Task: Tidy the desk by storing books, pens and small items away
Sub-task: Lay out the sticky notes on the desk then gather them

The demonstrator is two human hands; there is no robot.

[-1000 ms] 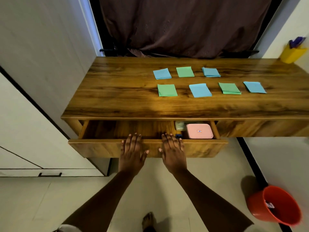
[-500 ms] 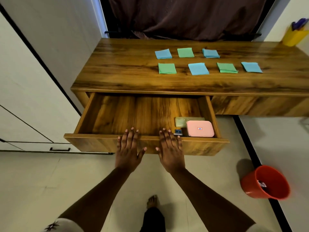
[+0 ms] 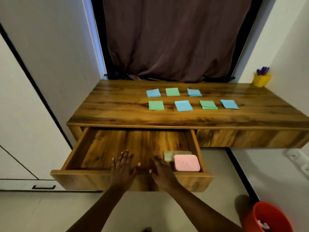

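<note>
The wooden desk has its left drawer pulled far out. My left hand and my right hand hover side by side over the drawer's front edge, fingers spread, holding nothing. In the drawer's front right corner lie a pink case and, behind it, a pale yellow-green case. On the desktop several blue and green sticky-note pads sit in two rows, among them a green pad and a blue pad. A yellow pen holder with purple pens stands at the back right.
A dark curtain hangs behind the desk. White cupboards stand to the left, close to the drawer. An orange bucket sits on the floor at the lower right. A second, closed drawer front is to the right.
The drawer has slid from partly open to far open. My hands have lifted from gripping its front edge and now reach over it. The view has tilted up.
</note>
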